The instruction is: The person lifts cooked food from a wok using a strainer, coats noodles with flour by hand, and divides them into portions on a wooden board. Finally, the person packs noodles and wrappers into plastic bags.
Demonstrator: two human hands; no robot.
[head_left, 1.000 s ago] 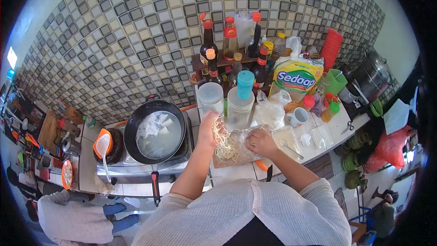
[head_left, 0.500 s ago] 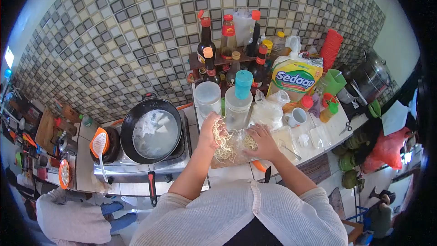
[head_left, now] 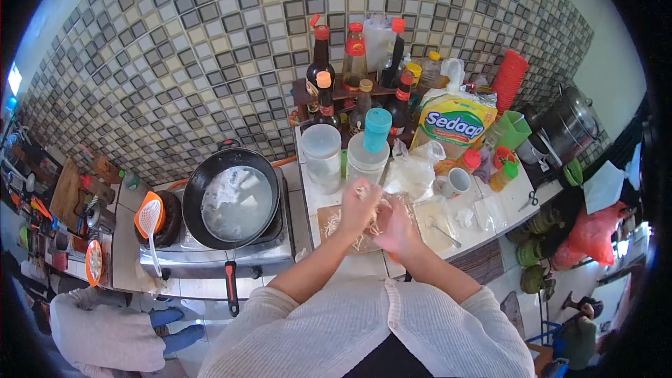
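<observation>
My left hand and my right hand are brought together over a cutting board, both slightly blurred. Pale noodles are gathered between them, with strands poking out by the fingers. My left hand's fingers curl over the noodles, and my right hand cups them from the other side. More loose strands lie on the board below, partly hidden by the hands. Just behind stand a clear container and a jar with a turquoise cup on it.
A black frying pan with cloudy liquid and white chunks sits on the stove to the left. Beside it rests a white slotted spatula. Sauce bottles, a Sedaap bag and a white mug stand behind and right.
My left hand has lowered and moved right with its noodles. My right hand has come up off the board, and the two hands now meet around the noodles.
</observation>
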